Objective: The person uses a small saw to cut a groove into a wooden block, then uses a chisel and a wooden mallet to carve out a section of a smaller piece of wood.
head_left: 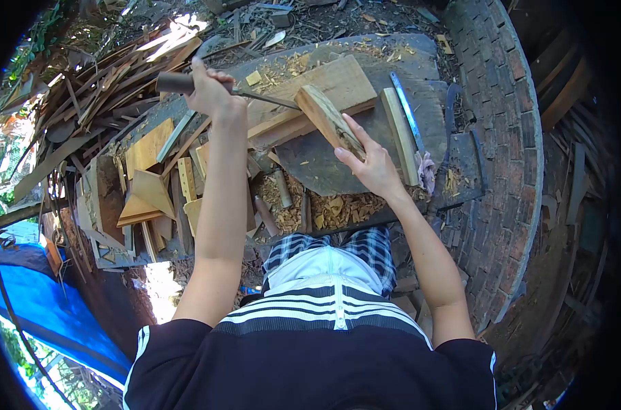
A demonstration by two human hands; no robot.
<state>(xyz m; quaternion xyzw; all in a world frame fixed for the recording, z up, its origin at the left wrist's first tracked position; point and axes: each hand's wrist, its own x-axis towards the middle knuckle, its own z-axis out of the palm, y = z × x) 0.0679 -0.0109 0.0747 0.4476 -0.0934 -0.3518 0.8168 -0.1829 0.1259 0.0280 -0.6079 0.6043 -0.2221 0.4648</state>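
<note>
My left hand (217, 90) is closed round the dark handle (176, 83) of a tool with a long thin metal shaft (267, 100). That shaft reaches right to the upper end of a small wooden block (327, 117); whether its tip touches the wood is too small to tell. My right hand (376, 166) grips the lower end of the block, thumb on the near side and fingers on the far side. The block is held tilted above a thick pale board (344, 76) on the dark work surface (420, 58).
Right of the block lie a pale wooden strip (400, 137), a bluish metal straightedge (407, 109) and a crumpled cloth (426, 172). Wood chips (344, 210) gather near my legs. Offcuts (146, 198) are piled left. A curved brick wall (505, 171) borders the right side.
</note>
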